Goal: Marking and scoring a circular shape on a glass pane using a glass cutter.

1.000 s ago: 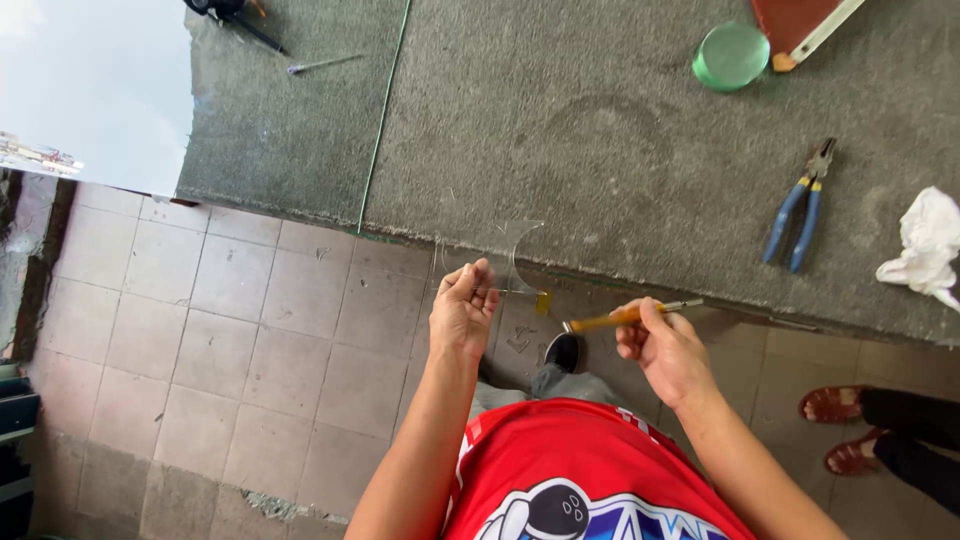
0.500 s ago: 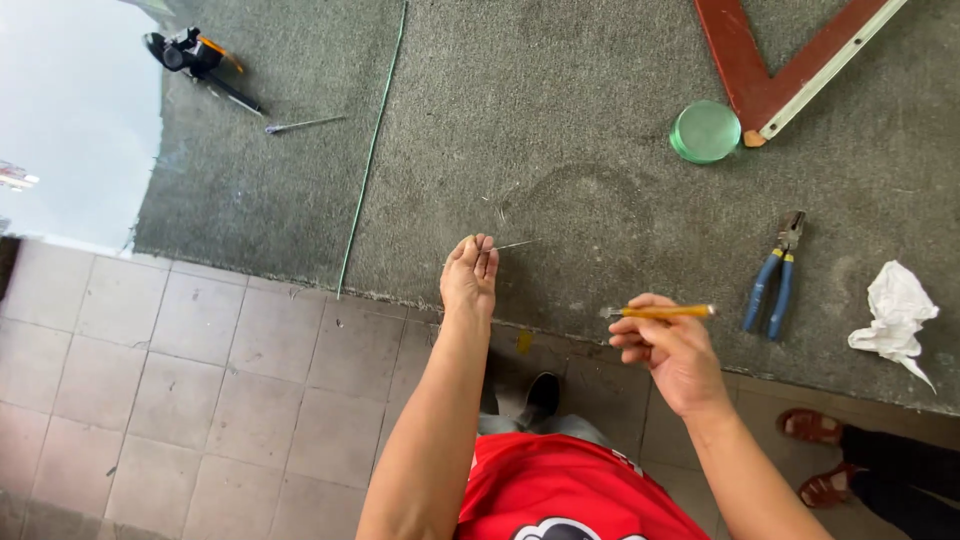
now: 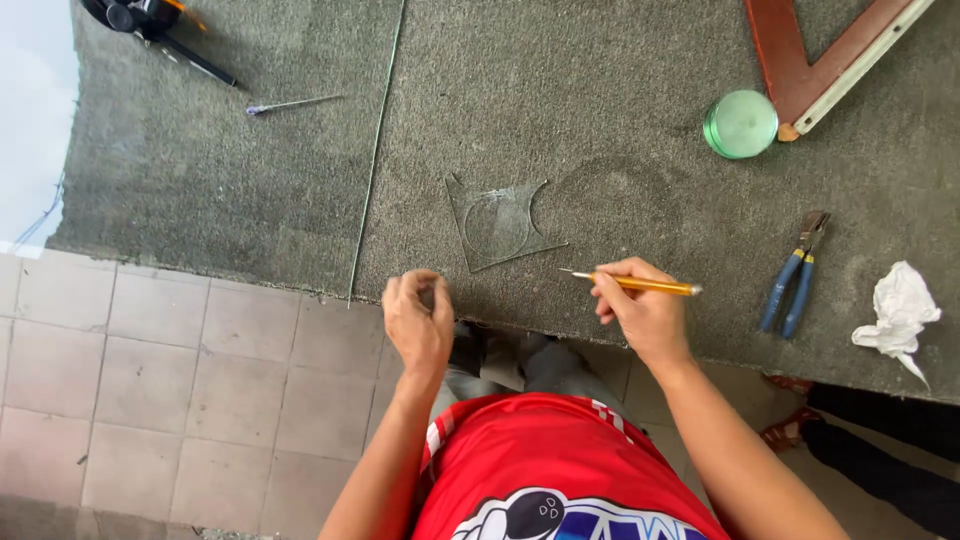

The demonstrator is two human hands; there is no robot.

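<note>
Two bare hands work at the near edge of a desk (image 3: 300, 200) covered in grey carpet-like felt. The right hand (image 3: 645, 310) is closed around a thin yellow-handled cutting tool (image 3: 640, 284), held nearly level with its metal tip pointing left toward a piece of clear glass (image 3: 500, 225). That glass piece lies flat on the felt just beyond both hands, roughly square with curved bites out of its right side and a round scored line inside it. The left hand (image 3: 418, 320) sits at the desk edge with its fingers curled in; something small seems pinched there, but I cannot tell what.

Right of the right hand lie blue-handled pliers (image 3: 792, 285), and further right a crumpled white cloth (image 3: 900, 305). On the far side stands a round green container (image 3: 741, 124), touching a red-brown wooden square with a pale ruler edge (image 3: 830, 60). A thin straight line, perhaps a glass edge (image 3: 375, 150), runs from far to near across the felt. In the far left corner rest a dark tool with an orange part (image 3: 150, 25) and a slim pen-like rod (image 3: 290, 103). Pale floor tiles (image 3: 150, 380) show below the desk edge, and another person's sandalled foot (image 3: 790, 432) is at near right.
</note>
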